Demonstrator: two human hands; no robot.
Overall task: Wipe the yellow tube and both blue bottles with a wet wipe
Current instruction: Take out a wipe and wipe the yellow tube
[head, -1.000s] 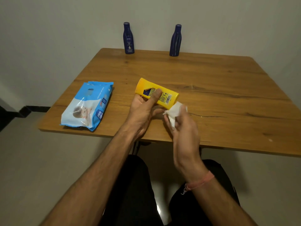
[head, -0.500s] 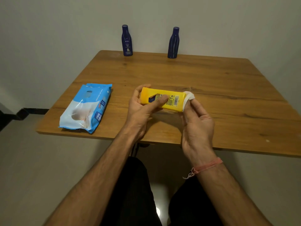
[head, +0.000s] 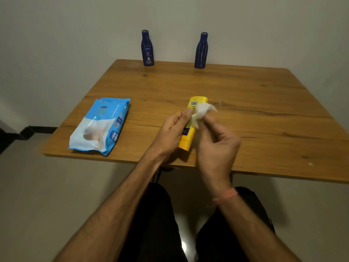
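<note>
Occluded, cropped and blurred regions, head view.

The left hand (head: 171, 129) covers the middle of the yellow tube (head: 186, 140); the wet wipe (head: 201, 113) hides part of its upper label, whose print is too small to read. The right hand (head: 217, 146) is motion-blurred, its fingertips concealed behind the wipe. The surface (head: 264, 110) is cut off at the right edge. Label text on the far right blue bottle (head: 201, 51) is illegible.

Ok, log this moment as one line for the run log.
step: wiping yellow tube | left hand: grips tube | right hand: pinches wet wipe on tube | blue bottles: untouched
</note>
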